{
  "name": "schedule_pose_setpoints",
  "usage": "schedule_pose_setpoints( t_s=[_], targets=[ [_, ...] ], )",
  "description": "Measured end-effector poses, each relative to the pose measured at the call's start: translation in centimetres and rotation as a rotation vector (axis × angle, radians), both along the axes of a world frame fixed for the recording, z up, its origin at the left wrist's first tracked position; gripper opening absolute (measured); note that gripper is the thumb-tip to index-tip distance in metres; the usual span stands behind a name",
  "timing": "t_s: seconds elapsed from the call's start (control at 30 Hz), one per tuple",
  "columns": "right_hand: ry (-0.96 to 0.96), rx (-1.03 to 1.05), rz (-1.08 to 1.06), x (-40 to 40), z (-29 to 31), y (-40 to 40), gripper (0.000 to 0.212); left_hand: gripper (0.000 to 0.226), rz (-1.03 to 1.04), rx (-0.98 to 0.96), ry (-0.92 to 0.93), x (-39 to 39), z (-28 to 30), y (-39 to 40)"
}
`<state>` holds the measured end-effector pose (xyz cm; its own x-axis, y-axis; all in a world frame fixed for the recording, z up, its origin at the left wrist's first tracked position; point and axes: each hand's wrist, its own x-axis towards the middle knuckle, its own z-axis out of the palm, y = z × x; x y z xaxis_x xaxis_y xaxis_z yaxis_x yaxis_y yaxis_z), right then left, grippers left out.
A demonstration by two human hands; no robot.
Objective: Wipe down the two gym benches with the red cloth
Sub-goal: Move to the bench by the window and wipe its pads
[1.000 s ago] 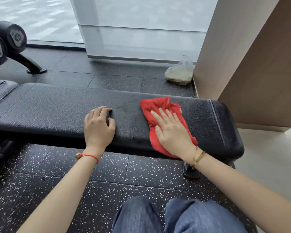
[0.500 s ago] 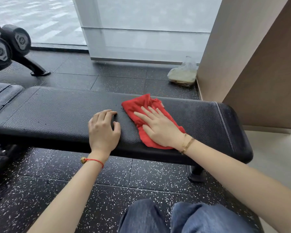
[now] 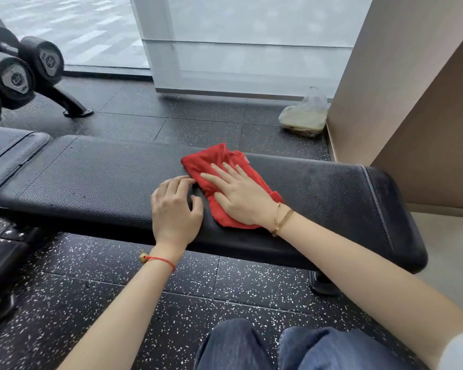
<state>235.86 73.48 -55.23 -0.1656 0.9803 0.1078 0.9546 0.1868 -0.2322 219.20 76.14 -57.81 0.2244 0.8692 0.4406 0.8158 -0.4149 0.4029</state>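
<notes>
Head view: I am looking down at my two hands working on a long black padded table (image 3: pixel 96 182).
Cloth position: the red cloth (image 3: pixel 219 166) is lying crumpled on the table top, roughly mid-length, reaching from the far edge toward the near edge.
Right hand: my right hand (image 3: pixel 238 196) is lying flat on the cloth, fingers (image 3: pixel 219 177) straight and slightly spread, pressing it down and pointing up-left.
Left hand: my left hand (image 3: pixel 175 209) is resting on bare padding just left of the cloth, fingers (image 3: pixel 177 182) lightly curled, tips nearly touching the cloth's left edge, gripping nothing.
Key relation: the table's long axis is running left to right across my view; the unwiped-looking stretch is lying to the left, beyond my left hand, so that hand is sitting in the cloth's path.
Nearer hand: the right one is already on the cloth; I am judging the left should be sliding aside.
Counts: one red cloth; two hands; two pads in view, the long one and a second pad (image 3: pixel 8 148) at the far left, and I cannot tell whether that belongs to another bench.
Other things: three dumbbell ends (image 3: pixel 16 78) on a rack; one plastic bag (image 3: pixel 305 116) on the floor (image 3: pixel 198 289) by the wall.
</notes>
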Motion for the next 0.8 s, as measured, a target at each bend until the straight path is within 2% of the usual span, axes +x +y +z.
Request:
schedule_pose_setpoints(
  t_s=[0.1,0.3,0.5,0.6,0.67,0.8],
  targets=[
    [-0.018,0.004,-0.014,2.6,-0.2,-1.0,0.054,0.032,-0.004,0.0,-0.005,0.0,-0.1,0.1],
    [-0.06,-0.052,-0.31,3.6,0.6,3.7,0.055,0.03,-0.008,-0.013,-0.022,0.0,0.1,0.0],
    [-0.078,0.015,-0.079,2.1,0.1,-3.0,0.056,0.031,-0.012,-0.006,-0.023,0.0,0.0,-0.1],
    [-0.046,0.005,-0.058,4.1,-0.1,-7.1,0.056,0.032,-0.021,-0.001,-0.024,-0.1,0.0,-0.1],
    [-0.031,0.002,-0.145,6.4,-0.2,-8.0,0.056,0.033,-0.026,-0.003,-0.027,-0.1,0.0,-0.1],
    [-0.027,-0.04,-0.488,10.4,0.5,-5.0,0.055,0.032,-0.023,-0.011,-0.018,-0.1,-0.1,-0.2]
  ],
)
